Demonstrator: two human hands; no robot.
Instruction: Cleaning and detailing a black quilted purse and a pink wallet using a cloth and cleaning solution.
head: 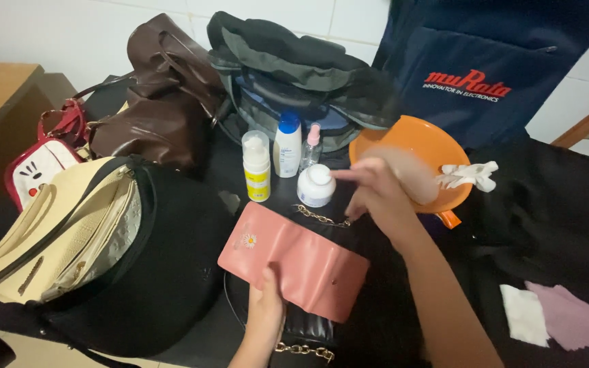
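My left hand (266, 310) grips the near edge of a pink wallet (293, 262) with a small daisy print, held over a black quilted bag with a gold chain (308, 334). My right hand (376, 194) is blurred with motion and holds nothing, its fingers stretched toward a small white jar (315, 185). Behind the jar stand a white pump bottle with a yellow label (257, 167), a white bottle with a blue cap (287, 144) and a small clear spray bottle (311, 146).
An orange bowl (410, 146) holding a white crumpled item (470, 174) sits right of my hand. A cream and black bag (69, 232), red bag (39, 167), brown handbag (155, 102) and dark backpack (294, 75) crowd the left and back. Two cloths (553, 315) lie at right.
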